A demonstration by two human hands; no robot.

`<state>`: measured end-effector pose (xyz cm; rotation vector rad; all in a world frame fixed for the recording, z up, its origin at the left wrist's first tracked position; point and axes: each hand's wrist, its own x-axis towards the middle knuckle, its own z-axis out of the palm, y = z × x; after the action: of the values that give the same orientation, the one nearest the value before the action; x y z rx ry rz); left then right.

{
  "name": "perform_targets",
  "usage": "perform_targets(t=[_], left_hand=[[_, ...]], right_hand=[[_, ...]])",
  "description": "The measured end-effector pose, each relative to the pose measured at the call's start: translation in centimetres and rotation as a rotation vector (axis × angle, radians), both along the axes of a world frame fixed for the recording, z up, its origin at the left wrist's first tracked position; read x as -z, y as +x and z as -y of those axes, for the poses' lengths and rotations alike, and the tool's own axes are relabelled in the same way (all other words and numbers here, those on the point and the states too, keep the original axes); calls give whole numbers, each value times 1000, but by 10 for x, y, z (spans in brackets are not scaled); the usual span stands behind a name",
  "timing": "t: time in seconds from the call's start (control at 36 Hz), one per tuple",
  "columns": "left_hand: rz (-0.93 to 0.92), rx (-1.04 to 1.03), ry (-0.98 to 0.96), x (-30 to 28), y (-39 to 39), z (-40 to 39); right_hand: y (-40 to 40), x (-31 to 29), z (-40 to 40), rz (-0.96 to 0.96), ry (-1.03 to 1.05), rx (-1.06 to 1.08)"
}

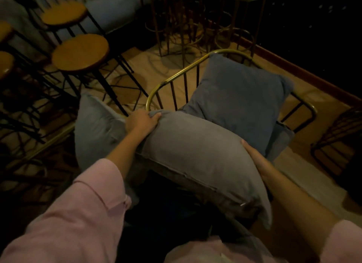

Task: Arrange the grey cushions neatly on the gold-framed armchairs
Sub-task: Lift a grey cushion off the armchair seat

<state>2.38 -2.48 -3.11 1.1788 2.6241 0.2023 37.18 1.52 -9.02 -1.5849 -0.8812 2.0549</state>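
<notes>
I hold a grey cushion [197, 155] in front of me, over the seat of a gold-framed armchair [176, 74]. My left hand [141, 121] grips its upper left corner. My right hand [254, 157] lies flat against its right edge. A second, bluish-grey cushion [241, 100] leans against the armchair's backrest, behind the one I hold. A third grey cushion [96, 127] stands to the left, partly behind my left forearm, by another gold rail [52, 141].
Round wooden stools [80, 52] on black legs crowd the left side. Gold bar-stool legs [176, 27] stand at the back. A dark wire-framed chair [338, 137] sits at the right edge. A dark wall with a wooden skirting runs along the right.
</notes>
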Motion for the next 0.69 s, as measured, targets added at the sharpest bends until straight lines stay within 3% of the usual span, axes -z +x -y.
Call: perform_targets(t=[0.11,0.25,0.36,0.5,0.69], left_hand=[[93,-119,204,-34,-18,44],[92,-259,557,-95,-42,109],[158,-408,798,-126,-71,164],[110,-580,891,-144,-91,243],[4,-850,1005,-116,-100,361]], right_hand=[[-14,-49,17,24,192,-39],[-56,-108,19,161,452,67],[-107,-148,17,68,568,-31],[-173,-162,32,-17,660,-221],[-259,-146,96,-41,772,-544]])
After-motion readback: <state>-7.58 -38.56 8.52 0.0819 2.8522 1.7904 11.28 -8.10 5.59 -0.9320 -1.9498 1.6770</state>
